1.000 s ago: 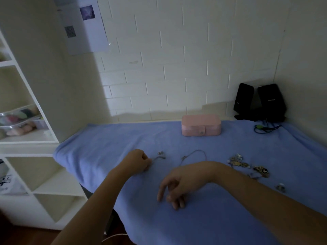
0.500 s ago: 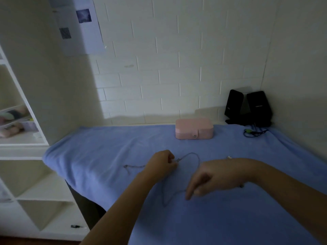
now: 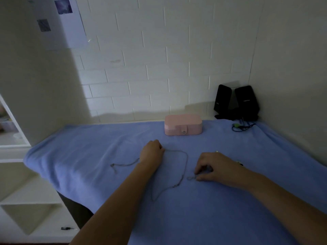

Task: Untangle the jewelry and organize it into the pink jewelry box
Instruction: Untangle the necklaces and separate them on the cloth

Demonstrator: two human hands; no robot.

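At frame centre, my left hand (image 3: 152,153) fists the chain (image 3: 186,163); my right hand (image 3: 213,167) pinches an end. The pink jewelry box (image 3: 183,123) sits closed above; a hard pull may tighten knots.

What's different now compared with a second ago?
The right hand slid rightward and now pinches an end of the thin silver chain, which is drawn out into a long loop. The left hand still grips the chain. The closed pink jewelry box stayed put.

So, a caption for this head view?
Left hand and right hand hold a chain on blue cloth; pink box shut.
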